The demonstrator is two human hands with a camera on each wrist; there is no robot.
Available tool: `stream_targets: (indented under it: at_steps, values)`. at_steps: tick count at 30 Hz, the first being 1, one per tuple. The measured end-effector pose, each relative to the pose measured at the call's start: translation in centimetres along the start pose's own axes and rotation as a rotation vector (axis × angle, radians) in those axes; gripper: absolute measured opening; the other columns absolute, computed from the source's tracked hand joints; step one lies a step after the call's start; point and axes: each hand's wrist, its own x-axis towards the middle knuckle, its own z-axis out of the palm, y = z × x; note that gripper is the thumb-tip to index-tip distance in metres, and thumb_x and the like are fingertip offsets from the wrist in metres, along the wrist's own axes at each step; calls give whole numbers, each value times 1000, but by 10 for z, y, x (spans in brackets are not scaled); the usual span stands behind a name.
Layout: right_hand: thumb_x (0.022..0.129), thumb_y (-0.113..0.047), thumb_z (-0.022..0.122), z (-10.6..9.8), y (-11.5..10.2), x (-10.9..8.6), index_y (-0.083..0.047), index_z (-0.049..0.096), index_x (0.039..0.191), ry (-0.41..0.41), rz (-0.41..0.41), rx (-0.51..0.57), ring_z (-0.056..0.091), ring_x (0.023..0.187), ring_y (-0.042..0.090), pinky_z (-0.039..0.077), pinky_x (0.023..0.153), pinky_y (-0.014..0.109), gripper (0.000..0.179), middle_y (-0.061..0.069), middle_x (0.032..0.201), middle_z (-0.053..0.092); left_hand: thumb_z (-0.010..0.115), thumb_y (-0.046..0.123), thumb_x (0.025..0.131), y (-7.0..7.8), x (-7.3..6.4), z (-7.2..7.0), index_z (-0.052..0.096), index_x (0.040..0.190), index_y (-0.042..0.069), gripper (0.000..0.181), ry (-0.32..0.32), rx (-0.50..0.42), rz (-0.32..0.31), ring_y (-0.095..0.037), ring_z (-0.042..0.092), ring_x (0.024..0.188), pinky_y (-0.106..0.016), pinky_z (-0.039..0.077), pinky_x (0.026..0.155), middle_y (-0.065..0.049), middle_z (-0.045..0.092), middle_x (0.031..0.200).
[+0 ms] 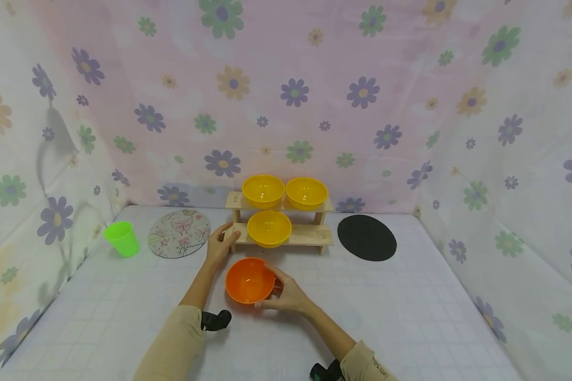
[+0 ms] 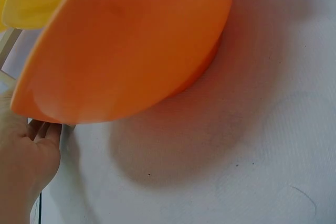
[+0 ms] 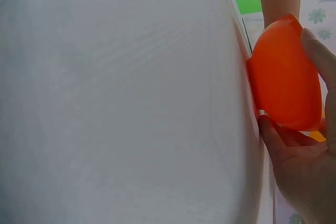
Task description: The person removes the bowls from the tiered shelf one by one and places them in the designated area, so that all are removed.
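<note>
An orange bowl (image 1: 249,282) is in front of a two-tier wooden stand (image 1: 310,234). My right hand (image 1: 288,292) grips the bowl's right side, thumb near the rim and fingers around the wall. Seen from the right wrist, the fingers of the right hand (image 3: 304,166) reach under the orange bowl (image 3: 286,77). My left hand (image 1: 219,244) holds the left end of the stand's lower shelf. In the left wrist view, the orange bowl (image 2: 131,45) partly hides the left hand (image 2: 31,156). A yellow bowl (image 1: 269,229) sits on the lower shelf.
Two more yellow bowls, a left one (image 1: 263,191) and a right one (image 1: 307,193), stand on the upper shelf. Left of the stand lie a patterned round mat (image 1: 178,234) and a green cup (image 1: 122,239). A black round mat (image 1: 367,237) lies right.
</note>
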Motion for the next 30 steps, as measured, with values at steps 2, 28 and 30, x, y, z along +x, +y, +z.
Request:
stream_targets:
  at_steps: [2,28,30]
  values:
    - [76,-11,78,0,-2,-1,13,26,141,-4,3,6,49,118,43,46,91,38,87,32,141,35,64,18,90,0,-1,0,48,136,2,52,-3,5,3,-31,57,103,-13,44,70,-28,55,126]
    - [74,8,72,-41,-12,18,17,40,130,586,-242,-7,46,113,52,38,94,60,66,37,128,44,64,19,89,-2,0,1,48,135,2,51,11,2,8,-24,59,98,-13,45,70,-28,56,124]
    - [75,7,72,-45,-13,22,15,38,134,565,-222,3,43,117,52,36,97,59,69,36,133,41,64,18,89,-2,0,1,49,135,1,51,13,-2,15,-25,60,96,-16,46,71,-29,57,122]
